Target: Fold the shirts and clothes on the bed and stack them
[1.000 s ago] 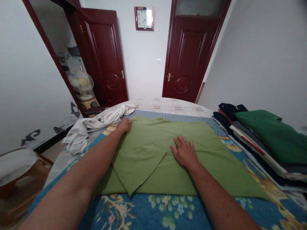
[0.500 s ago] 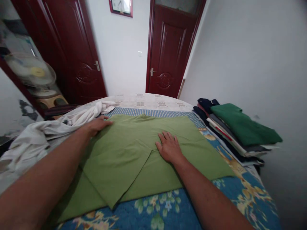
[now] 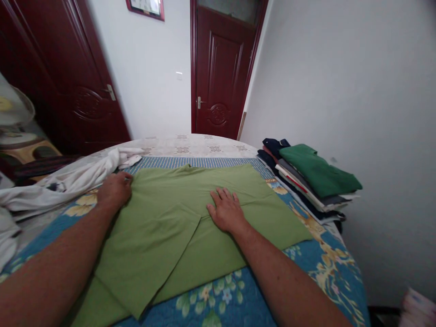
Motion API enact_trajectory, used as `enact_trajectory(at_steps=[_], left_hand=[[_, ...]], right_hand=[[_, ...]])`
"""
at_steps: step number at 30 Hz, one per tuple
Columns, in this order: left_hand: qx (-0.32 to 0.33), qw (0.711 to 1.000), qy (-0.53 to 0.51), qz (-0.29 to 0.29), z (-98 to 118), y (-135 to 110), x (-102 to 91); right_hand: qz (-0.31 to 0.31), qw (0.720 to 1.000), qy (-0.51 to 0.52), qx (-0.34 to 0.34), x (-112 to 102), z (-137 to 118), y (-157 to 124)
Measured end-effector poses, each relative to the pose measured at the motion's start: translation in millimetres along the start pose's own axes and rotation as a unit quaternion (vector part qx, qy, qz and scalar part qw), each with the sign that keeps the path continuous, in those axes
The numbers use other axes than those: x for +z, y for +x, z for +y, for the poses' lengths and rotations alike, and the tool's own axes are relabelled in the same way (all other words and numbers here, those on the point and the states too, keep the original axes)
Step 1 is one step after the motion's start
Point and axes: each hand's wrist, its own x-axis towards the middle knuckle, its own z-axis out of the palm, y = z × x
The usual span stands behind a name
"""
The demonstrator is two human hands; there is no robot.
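A light green shirt [image 3: 177, 190] lies spread on the bed, with a flap that looks like a sleeve [image 3: 146, 254] folded over its near left part. At the shirt's far left edge is my left hand [image 3: 115, 188], its fingers curled in and closed at the fabric's border; the fingertips are partly hidden. My right hand [image 3: 226, 209] rests flat on the shirt right of the middle, palm down with fingers apart, just beside the flap's corner. Small wrinkles run across the cloth near both hands.
A stack of folded clothes [image 3: 306, 181], green on top, stands along the right side. Crumpled white cloth [image 3: 75, 181] lies at the left. Beneath is a blue floral bedcover [image 3: 327, 268] with a pale patterned sheet [image 3: 197, 144] beyond. A fan [image 3: 15, 106] stands far left.
The view has turned to the right, so everything sits further left. My left hand's fingers have drawn in at the shirt's edge. My right hand stays flat on the shirt.
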Motion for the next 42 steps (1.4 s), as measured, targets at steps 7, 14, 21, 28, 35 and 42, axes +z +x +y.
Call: enact_trajectory(at_steps=[7,14,21,28,35,42], left_hand=[[0.015,0.996,0.090,0.015,13,-11,-16.2],[0.303,0.946,-0.111,-0.014,103,-83,-36.1],[0.341,0.935,-0.065,-0.068,146,-167,9.5],[0.279,0.956,-0.004,-0.089,139,-167,2.6],[0.221,0.970,0.027,-0.100,140,-164,0.9],[0.175,0.975,0.053,-0.128,134,-154,-5.1]], right_hand=[[0.016,1.000,0.021,-0.001,0,1,0],[0.053,0.995,0.041,0.074,2,-3,2],[0.056,0.990,0.032,0.125,2,-5,4],[-0.003,0.995,0.028,0.095,-5,27,20],[0.007,0.992,0.002,0.126,-14,111,61],[0.020,0.988,-0.018,0.152,-10,161,100]])
